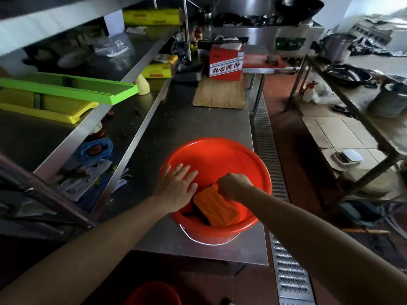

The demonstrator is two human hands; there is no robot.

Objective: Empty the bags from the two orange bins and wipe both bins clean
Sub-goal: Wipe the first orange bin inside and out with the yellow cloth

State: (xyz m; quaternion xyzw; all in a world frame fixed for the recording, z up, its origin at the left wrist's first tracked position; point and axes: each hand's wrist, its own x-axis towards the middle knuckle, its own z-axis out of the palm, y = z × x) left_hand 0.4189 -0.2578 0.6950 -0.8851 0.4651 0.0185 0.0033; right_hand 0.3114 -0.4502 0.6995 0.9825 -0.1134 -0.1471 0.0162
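1. Round orange plastic bin (220, 155): stands upright on the stainless steel worktable (176, 119), close to its near edge and right-hand side. No bag shows inside it; the emptying looks done for this one, and wiping seems to be the step in hand.
2. Folded orange cloth with a dark backing (214, 205): lies against the bin's near inner wall, low down.
3. Right hand (234, 186): fist closed, gripping the cloth's upper end.
4. Left hand (178, 186): fingers straight and spread, palm resting flat on the bin's left rim and inner wall, bracing it.
5. Second orange bin (154, 292): only a curved edge shows, below the table's near edge, at floor level.
6. Handling note, as judgement: keep the left palm pressing so the light bin cannot skate towards the near edge; sweep the cloth round the wall, then the base, turning the bin as needed. Rim and outside probably want a pass too.
7. Wooden board (220, 93) carrying a red-and-white carton (225, 64): far end, well apart.
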